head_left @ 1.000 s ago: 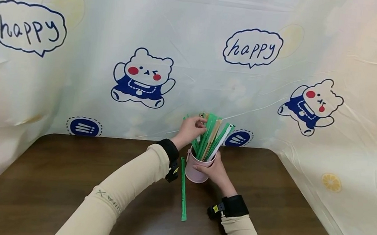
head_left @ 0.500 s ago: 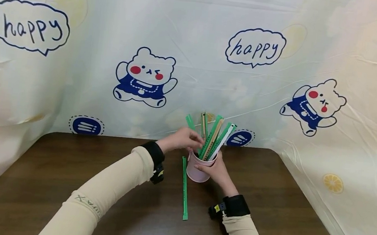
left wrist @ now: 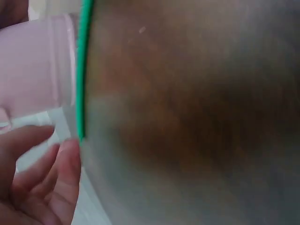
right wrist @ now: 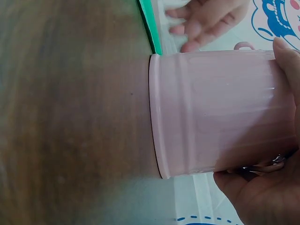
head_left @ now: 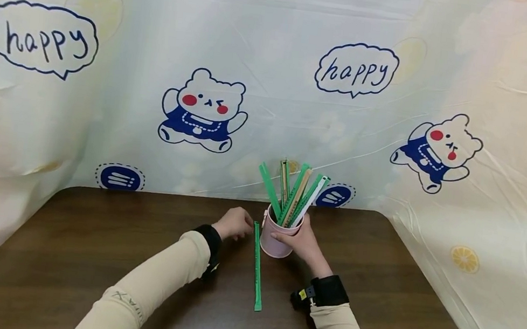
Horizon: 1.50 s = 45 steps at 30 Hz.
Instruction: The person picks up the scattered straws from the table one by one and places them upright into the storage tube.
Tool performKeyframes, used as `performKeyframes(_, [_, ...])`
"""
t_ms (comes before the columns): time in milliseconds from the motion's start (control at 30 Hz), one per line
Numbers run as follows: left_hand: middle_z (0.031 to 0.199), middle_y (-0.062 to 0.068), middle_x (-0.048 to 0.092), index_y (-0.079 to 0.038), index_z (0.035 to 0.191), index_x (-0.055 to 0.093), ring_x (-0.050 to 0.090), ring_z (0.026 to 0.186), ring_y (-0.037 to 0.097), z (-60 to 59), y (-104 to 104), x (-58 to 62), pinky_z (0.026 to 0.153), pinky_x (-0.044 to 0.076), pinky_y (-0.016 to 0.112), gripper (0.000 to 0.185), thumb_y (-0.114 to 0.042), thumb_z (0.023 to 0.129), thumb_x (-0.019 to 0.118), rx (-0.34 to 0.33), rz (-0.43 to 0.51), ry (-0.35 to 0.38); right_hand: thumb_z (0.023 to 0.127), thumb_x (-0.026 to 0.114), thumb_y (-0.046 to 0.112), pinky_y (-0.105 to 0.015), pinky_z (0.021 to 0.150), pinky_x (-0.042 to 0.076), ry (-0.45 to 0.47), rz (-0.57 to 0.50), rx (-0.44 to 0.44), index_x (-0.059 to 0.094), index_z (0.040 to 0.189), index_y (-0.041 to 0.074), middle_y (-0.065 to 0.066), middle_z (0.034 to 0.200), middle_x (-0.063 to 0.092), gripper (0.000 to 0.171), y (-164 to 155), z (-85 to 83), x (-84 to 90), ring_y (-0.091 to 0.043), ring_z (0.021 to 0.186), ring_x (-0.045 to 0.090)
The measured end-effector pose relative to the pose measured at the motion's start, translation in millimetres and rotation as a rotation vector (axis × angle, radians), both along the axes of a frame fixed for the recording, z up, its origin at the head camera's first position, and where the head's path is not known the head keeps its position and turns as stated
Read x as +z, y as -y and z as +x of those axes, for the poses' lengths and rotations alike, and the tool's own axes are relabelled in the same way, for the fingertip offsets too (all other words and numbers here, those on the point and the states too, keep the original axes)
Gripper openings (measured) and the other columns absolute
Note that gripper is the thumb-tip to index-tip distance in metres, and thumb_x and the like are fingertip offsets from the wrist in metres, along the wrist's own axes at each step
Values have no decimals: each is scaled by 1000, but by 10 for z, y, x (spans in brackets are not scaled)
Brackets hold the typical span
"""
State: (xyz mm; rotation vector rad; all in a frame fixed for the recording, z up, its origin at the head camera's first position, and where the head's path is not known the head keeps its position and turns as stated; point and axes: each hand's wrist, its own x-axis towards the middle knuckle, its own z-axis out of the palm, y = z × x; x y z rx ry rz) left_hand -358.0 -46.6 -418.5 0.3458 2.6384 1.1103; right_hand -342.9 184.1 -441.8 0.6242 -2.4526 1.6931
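Step in hand, as judged: emptying the pink ribbed plastic cup (head_left: 276,239) of its wrapped sticks, one at a time.

Right hand (head_left: 301,239): fingers curled round the cup wall, steadying it upright on the dark wooden desk (head_left: 87,253).

Left hand (head_left: 234,222): low over the desk, just left of the cup, fingers loosely spread, holding nothing. The long green paper-wrapped stick (head_left: 257,267) lies flat betw. both hands, its far end beside the left fingertips (left wrist: 65,159).

Bundle of green, tan & white wrapped sticks (head_left: 296,193) stands in the cup, leaning.

Next move prob. calls for: left hand up to the bundle, pinch a single stick, draw it clear w/o tipping the cup
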Motion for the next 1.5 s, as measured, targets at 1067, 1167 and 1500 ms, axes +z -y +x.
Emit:
performKeyframes(1067, [50,-7,21,-18,49,29,22,46,11,-43,-346,-238,47,19,24,53,-1,83,65,270,-67,-180,81,85,7,-63,117,40,-49,17,-6,28,155,6,-23,153,43,94,-1,12,-10,-40,133,52])
performKeyframes(1167, [50,-6,21,-18,48,28,24,46,13,-40,-350,-231,47,22,25,53,-1,83,65,276,-73,-167,81,84,6,-63,118,39,-58,12,6,28,155,7,-22,153,44,93,-12,-4,-36,-40,134,52])
performKeyframes(1500, [56,-2,35,-17,52,33,40,55,18,-84,-347,-217,53,35,27,51,-5,82,73,309,-82,-132,80,85,8,-61,117,42,-36,24,-25,29,154,6,-21,152,44,93,0,10,-24,-38,133,53])
